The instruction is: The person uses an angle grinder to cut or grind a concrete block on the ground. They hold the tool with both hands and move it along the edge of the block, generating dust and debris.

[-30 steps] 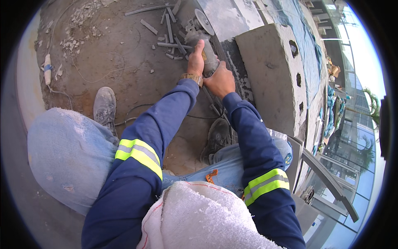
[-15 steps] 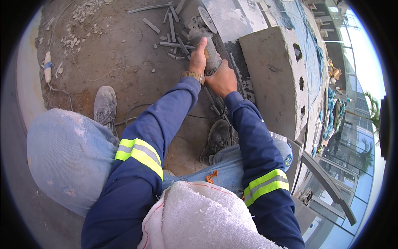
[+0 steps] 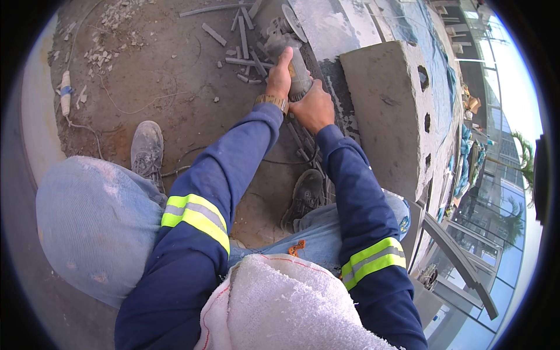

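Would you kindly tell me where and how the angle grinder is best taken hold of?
I would grip the angle grinder by its long, rounded body, coming from the near end, since the body extends back this way from the disc at the far end.

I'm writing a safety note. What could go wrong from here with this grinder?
The left hand and right hand, both bare, grip the grinder; a slip might bring skin against its disc. The dark cable near the right shoe could snag a foot. Loose grey strips nearby might trip someone.
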The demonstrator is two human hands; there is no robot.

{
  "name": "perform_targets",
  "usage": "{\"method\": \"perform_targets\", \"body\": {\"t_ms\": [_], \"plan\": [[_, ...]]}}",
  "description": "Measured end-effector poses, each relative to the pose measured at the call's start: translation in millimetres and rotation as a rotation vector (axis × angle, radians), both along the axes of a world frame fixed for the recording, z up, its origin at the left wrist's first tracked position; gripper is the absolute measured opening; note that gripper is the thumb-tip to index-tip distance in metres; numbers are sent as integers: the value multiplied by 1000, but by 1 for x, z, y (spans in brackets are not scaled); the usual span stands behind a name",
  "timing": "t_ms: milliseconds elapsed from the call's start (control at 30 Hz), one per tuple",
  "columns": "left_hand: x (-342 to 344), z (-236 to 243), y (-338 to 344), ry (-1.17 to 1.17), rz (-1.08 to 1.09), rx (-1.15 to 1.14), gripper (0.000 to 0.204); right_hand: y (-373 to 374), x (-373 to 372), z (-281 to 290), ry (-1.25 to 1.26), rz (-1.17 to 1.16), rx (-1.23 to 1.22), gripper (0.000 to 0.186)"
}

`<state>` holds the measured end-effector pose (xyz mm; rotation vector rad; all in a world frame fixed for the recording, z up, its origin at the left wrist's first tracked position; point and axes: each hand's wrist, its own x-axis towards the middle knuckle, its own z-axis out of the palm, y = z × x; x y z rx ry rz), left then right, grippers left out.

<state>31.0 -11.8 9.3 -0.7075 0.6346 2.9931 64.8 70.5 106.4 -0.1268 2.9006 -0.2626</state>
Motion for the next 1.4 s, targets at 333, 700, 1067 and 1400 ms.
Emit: {"method": "perform_targets", "body": {"t_ms": [333, 700, 1067, 1400], "plan": [[-17, -12, 0, -39, 31, -75, 60, -2, -7, -1, -22, 15, -4, 83], [-11, -1, -5, -15, -28, -47, 62, -2, -10, 2, -81, -25, -10, 77], [10, 9, 6, -35, -9, -72, 59, 12, 10, 4, -85, -9, -15, 77], [23, 3, 17, -19, -9, -39, 67, 26, 23, 8, -93, 13, -25, 77]]}}
